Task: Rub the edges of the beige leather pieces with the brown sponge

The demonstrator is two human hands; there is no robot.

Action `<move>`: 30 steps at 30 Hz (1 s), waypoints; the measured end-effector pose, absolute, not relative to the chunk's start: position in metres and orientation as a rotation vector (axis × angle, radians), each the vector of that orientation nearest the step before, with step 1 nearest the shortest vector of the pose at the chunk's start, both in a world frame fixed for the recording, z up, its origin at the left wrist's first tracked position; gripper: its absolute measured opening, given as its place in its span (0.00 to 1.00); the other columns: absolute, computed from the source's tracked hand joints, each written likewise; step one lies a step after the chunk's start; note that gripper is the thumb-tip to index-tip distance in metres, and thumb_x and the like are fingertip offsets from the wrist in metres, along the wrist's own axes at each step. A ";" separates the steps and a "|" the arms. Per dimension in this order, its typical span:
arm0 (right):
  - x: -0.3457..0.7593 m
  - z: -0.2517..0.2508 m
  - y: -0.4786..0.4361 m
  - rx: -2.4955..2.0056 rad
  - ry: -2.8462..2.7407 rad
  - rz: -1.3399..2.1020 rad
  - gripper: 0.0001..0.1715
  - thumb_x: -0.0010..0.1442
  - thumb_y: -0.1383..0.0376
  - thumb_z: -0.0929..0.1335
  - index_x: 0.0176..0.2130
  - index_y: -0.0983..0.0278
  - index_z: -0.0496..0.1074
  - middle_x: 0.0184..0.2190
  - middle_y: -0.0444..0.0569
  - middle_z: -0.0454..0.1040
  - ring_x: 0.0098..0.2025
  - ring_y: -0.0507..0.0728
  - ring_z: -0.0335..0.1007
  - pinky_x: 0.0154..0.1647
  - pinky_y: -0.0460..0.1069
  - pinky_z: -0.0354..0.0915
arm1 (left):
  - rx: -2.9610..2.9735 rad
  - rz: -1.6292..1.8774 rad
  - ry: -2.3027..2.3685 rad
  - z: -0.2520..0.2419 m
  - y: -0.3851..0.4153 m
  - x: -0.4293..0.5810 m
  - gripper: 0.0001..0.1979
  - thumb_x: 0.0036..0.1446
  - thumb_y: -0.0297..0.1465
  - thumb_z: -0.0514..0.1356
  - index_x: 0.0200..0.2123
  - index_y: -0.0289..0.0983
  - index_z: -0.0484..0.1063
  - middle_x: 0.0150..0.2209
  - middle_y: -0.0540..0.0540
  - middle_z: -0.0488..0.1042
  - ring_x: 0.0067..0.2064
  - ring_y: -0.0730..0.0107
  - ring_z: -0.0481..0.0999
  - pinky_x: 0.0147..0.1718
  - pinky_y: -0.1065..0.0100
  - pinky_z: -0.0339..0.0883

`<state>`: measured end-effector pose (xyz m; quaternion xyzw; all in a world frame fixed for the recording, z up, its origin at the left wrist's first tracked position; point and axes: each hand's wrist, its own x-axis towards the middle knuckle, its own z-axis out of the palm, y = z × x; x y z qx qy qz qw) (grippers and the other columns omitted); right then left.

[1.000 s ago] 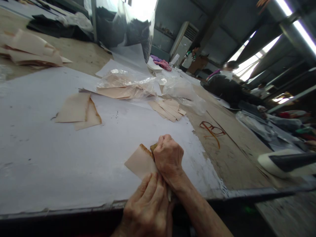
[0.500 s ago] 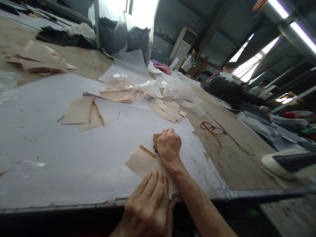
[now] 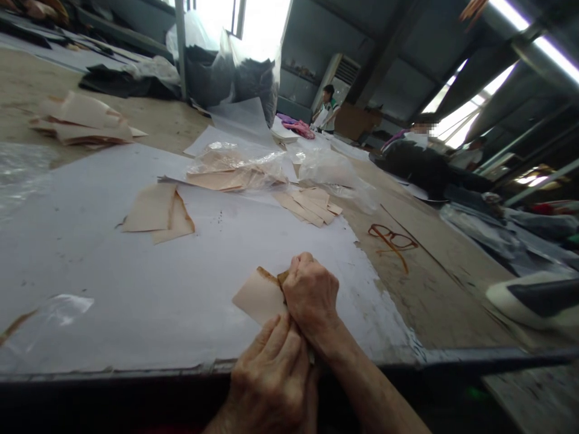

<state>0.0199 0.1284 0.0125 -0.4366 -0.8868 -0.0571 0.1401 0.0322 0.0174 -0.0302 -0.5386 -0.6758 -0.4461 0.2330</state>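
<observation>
A small beige sheet piece (image 3: 257, 296), with a brown strip along its far edge, lies near the table's front edge. My left hand (image 3: 271, 374) rests its fingers flat on the near part, covering much of it. My right hand (image 3: 312, 295) is closed round a small yellow-brown block (image 3: 283, 278), of which only one end shows. That block is at the piece's right side, by the end of the brown strip; whether they touch is hard to see. Two overlapping beige pieces (image 3: 151, 208) with a brown edge lie farther left on the white sheet (image 3: 136, 301).
Fanned beige pieces (image 3: 310, 205) and a clear plastic bag (image 3: 239, 166) of similar pieces lie beyond my hands. Brown-framed glasses (image 3: 393, 237) and a white-and-dark rounded object (image 3: 529, 301) are to the right. Another stack (image 3: 85, 120) is at far left. People are in the background.
My right hand has come nearer with the block, down along the right side of the piece towards my left hand. My left hand stays on the piece. The view has shifted slightly.
</observation>
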 end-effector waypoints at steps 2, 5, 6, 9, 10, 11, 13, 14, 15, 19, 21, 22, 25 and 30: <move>0.015 0.013 0.131 -1.266 -2.572 -0.200 0.12 0.60 0.67 0.57 0.30 0.67 0.66 0.22 0.49 0.71 0.24 0.54 0.68 0.21 0.45 0.50 | -1.451 -1.239 -1.840 -0.030 0.018 0.033 0.13 0.49 0.24 0.56 0.40 0.31 0.72 0.38 0.41 0.75 0.44 0.59 0.72 0.45 0.62 0.68; 0.010 0.013 0.136 -1.272 -2.570 -0.207 0.12 0.59 0.67 0.57 0.29 0.66 0.66 0.22 0.49 0.71 0.24 0.54 0.69 0.21 0.45 0.50 | -1.413 -1.242 -1.823 -0.030 0.020 0.033 0.12 0.49 0.25 0.57 0.39 0.30 0.72 0.38 0.42 0.75 0.43 0.60 0.72 0.46 0.64 0.67; 0.009 0.013 0.137 -1.278 -2.568 -0.205 0.12 0.59 0.67 0.57 0.29 0.66 0.66 0.22 0.48 0.71 0.24 0.54 0.68 0.20 0.45 0.50 | -1.402 -1.245 -1.817 -0.030 0.020 0.033 0.12 0.49 0.25 0.57 0.39 0.30 0.72 0.37 0.42 0.75 0.43 0.60 0.73 0.46 0.64 0.67; 0.005 0.011 0.139 -1.291 -2.552 -0.225 0.13 0.60 0.67 0.57 0.29 0.67 0.66 0.23 0.49 0.72 0.23 0.53 0.68 0.21 0.45 0.51 | -1.388 -1.247 -1.793 -0.030 0.023 0.032 0.12 0.48 0.25 0.57 0.37 0.29 0.73 0.36 0.42 0.75 0.43 0.61 0.73 0.46 0.65 0.66; 0.004 0.011 0.139 -1.291 -2.546 -0.237 0.13 0.60 0.67 0.57 0.29 0.67 0.66 0.23 0.50 0.72 0.24 0.53 0.68 0.22 0.44 0.52 | -1.385 -1.250 -1.788 -0.030 0.023 0.031 0.12 0.48 0.24 0.57 0.37 0.28 0.73 0.37 0.42 0.75 0.43 0.61 0.73 0.46 0.65 0.66; 0.002 0.010 0.140 -1.292 -2.540 -0.249 0.13 0.60 0.66 0.57 0.30 0.68 0.66 0.23 0.51 0.72 0.24 0.53 0.68 0.22 0.44 0.52 | -1.382 -1.254 -1.782 -0.031 0.024 0.031 0.12 0.47 0.24 0.57 0.37 0.28 0.73 0.37 0.42 0.75 0.43 0.61 0.73 0.47 0.65 0.65; -0.001 0.010 0.142 -1.294 -2.536 -0.260 0.13 0.60 0.66 0.57 0.30 0.68 0.66 0.24 0.52 0.72 0.25 0.53 0.68 0.24 0.44 0.54 | -1.379 -1.259 -1.781 -0.032 0.024 0.030 0.12 0.47 0.23 0.57 0.37 0.28 0.73 0.37 0.42 0.75 0.43 0.61 0.73 0.47 0.65 0.64; -0.002 0.009 0.142 -1.295 -2.536 -0.260 0.13 0.60 0.66 0.57 0.30 0.68 0.66 0.24 0.52 0.72 0.25 0.53 0.68 0.24 0.44 0.54 | -1.378 -1.258 -1.782 -0.033 0.024 0.030 0.13 0.46 0.23 0.57 0.37 0.28 0.73 0.37 0.42 0.75 0.43 0.61 0.72 0.47 0.65 0.64; -0.004 0.009 0.143 -1.295 -2.537 -0.259 0.13 0.60 0.66 0.57 0.31 0.68 0.66 0.24 0.52 0.72 0.25 0.53 0.68 0.23 0.44 0.54 | -1.383 -1.251 -1.784 -0.033 0.024 0.030 0.13 0.46 0.23 0.57 0.37 0.28 0.73 0.37 0.42 0.75 0.43 0.60 0.72 0.47 0.65 0.64; -0.011 0.009 0.145 -1.284 -2.530 -0.228 0.13 0.60 0.67 0.56 0.32 0.69 0.66 0.25 0.52 0.72 0.25 0.54 0.69 0.23 0.45 0.54 | -1.389 -1.219 -1.768 -0.032 0.021 0.031 0.12 0.47 0.25 0.57 0.37 0.28 0.73 0.36 0.42 0.76 0.42 0.60 0.73 0.46 0.65 0.65; -0.015 0.010 0.149 -1.319 -2.505 -0.166 0.14 0.60 0.67 0.56 0.33 0.70 0.67 0.25 0.53 0.72 0.26 0.55 0.69 0.23 0.45 0.54 | -1.401 -1.201 -1.772 -0.031 0.019 0.031 0.13 0.47 0.25 0.57 0.37 0.28 0.73 0.37 0.41 0.75 0.42 0.60 0.73 0.45 0.65 0.66; -0.016 0.011 0.153 -1.353 -2.479 -0.116 0.14 0.60 0.68 0.56 0.33 0.70 0.67 0.26 0.54 0.72 0.27 0.55 0.69 0.24 0.45 0.54 | -1.413 -1.189 -1.781 -0.031 0.019 0.031 0.13 0.47 0.25 0.56 0.38 0.28 0.73 0.37 0.41 0.75 0.42 0.60 0.73 0.45 0.65 0.66; -0.015 0.016 0.169 -1.428 -2.387 0.156 0.16 0.59 0.67 0.56 0.31 0.71 0.69 0.25 0.53 0.72 0.27 0.54 0.67 0.24 0.45 0.54 | -1.457 -1.156 -1.804 -0.031 0.017 0.031 0.14 0.48 0.25 0.57 0.39 0.28 0.72 0.38 0.41 0.75 0.44 0.60 0.72 0.46 0.65 0.66; 0.010 0.020 0.168 -1.291 -2.329 0.466 0.17 0.59 0.64 0.57 0.25 0.66 0.68 0.21 0.46 0.70 0.23 0.50 0.62 0.23 0.43 0.52 | -1.460 -1.158 -1.798 -0.032 0.018 0.031 0.14 0.47 0.26 0.57 0.39 0.27 0.72 0.38 0.40 0.75 0.43 0.59 0.72 0.45 0.64 0.67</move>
